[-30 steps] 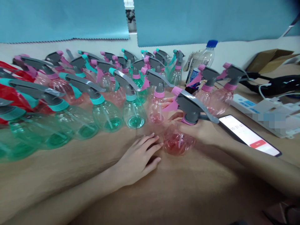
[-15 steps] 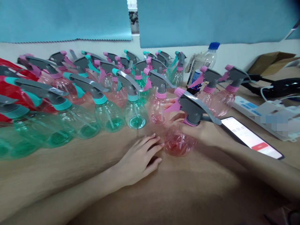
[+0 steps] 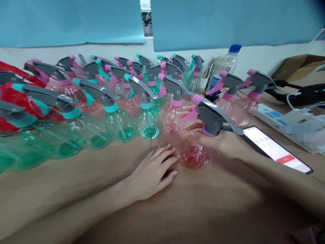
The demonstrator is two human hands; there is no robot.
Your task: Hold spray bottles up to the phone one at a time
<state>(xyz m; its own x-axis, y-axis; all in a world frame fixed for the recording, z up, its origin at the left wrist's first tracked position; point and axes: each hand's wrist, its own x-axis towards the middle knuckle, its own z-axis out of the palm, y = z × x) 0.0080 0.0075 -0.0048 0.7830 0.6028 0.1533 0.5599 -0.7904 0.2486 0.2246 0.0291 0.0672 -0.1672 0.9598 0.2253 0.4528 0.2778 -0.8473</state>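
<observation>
My left hand lies palm down on the table, fingers stretched out, their tips close to the base of a pink spray bottle. That bottle stands upright with a little liquid and a dip tube inside; its grey and pink trigger head points left. My right hand is round its neck from the right, partly hidden by the spray head. Some right fingers show behind the bottle, near a second pink spray bottle. Left of that one stands a green spray bottle with a turquoise collar.
Several more green and pink spray bottles crowd the left and back, beside a red bag. At right lie a phone showing a timer and a white power strip. Behind are a blue-capped bottle and a cardboard box.
The whole view has shifted slightly, so everything appears a little further right. Both hands and the bottles keep the same positions relative to each other.
</observation>
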